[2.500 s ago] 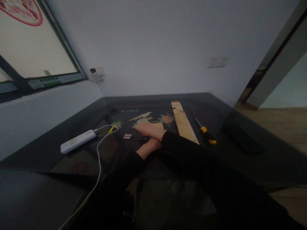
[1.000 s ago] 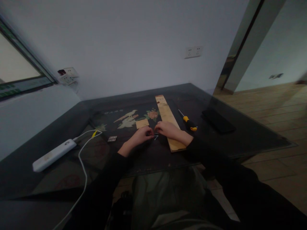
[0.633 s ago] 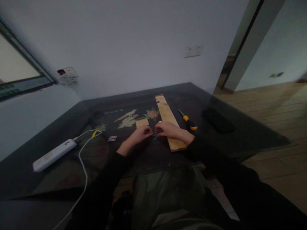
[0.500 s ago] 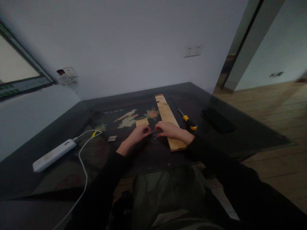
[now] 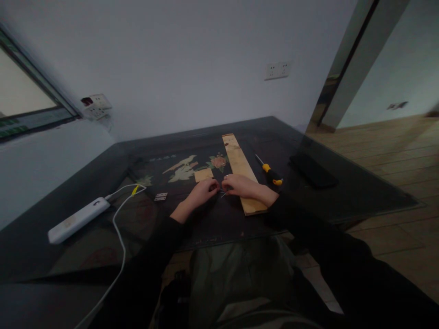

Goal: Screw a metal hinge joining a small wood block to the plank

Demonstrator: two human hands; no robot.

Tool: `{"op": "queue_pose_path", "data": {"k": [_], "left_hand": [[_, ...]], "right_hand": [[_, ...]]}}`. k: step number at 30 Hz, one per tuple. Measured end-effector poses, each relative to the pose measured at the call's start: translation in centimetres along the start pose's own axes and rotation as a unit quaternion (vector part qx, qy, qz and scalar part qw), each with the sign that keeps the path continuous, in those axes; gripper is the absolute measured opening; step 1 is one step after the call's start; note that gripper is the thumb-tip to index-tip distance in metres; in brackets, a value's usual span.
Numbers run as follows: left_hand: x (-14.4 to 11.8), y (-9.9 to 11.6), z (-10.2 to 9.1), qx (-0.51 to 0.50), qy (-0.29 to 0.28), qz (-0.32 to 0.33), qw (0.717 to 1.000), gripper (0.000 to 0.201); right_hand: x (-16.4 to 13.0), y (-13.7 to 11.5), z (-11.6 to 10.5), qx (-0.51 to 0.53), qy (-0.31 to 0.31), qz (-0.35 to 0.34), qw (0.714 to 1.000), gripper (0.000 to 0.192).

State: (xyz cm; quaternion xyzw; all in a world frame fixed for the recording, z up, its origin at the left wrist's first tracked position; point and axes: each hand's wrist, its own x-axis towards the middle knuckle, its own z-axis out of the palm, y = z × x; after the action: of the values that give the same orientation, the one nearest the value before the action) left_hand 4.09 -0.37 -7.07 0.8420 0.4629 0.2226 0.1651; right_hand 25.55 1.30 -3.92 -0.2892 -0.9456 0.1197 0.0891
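My left hand (image 5: 205,191) is closed in a pinch low over the dark table. Its fingertips almost meet those of my right hand (image 5: 243,186), which is also pinched, with its wrist over a long wooden board (image 5: 239,160). Between the fingertips show a few thin, light metal pieces (image 5: 223,193), too small to tell whether they are nails or screws. A small square wooden piece (image 5: 203,174) lies just beyond my left hand. Two small metal hinges (image 5: 161,196) rest to its left. Right of the board lies a screwdriver (image 5: 270,172) with a yellow and black handle.
A black phone-like slab (image 5: 313,171) lies at the right of the table (image 5: 192,228). At the left is a white power strip (image 5: 78,220), its white cable (image 5: 120,242) running over the front edge. Wall sockets (image 5: 277,70) are set behind the table.
My left hand has moved slightly right, closing the gap to my right hand. The thin piece that stuck out from its fingertips is now mostly hidden. The right hand has hardly moved.
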Motion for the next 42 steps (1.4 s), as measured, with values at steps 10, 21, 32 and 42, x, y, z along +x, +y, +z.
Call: {"op": "queue_pose_path", "data": {"k": [10,21,32,42], "left_hand": [[-0.1,0.5,-0.1,-0.004,-0.001,0.012,1.0,0.01],[-3.7,-3.8,-7.9,-0.115,0.136,-0.12,0.977,0.032],[-11.6,-10.9,-12.4,-0.048,0.103,-0.284,0.952,0.055],[-12.1,-10.5,-12.5,-0.012,0.075,-0.29,0.954,0.041]], "right_hand": [[0.1,-0.2,0.6,-0.008,-0.006,-0.045,0.999,0.007],[-0.7,0.2,-0.3,-0.036,0.032,-0.026,0.999,0.018],[-0.4,0.6,0.3,0.022,0.092,0.012,0.995,0.012],[0.0,-0.2,0.2,0.044,0.102,0.042,0.993,0.012]]}}
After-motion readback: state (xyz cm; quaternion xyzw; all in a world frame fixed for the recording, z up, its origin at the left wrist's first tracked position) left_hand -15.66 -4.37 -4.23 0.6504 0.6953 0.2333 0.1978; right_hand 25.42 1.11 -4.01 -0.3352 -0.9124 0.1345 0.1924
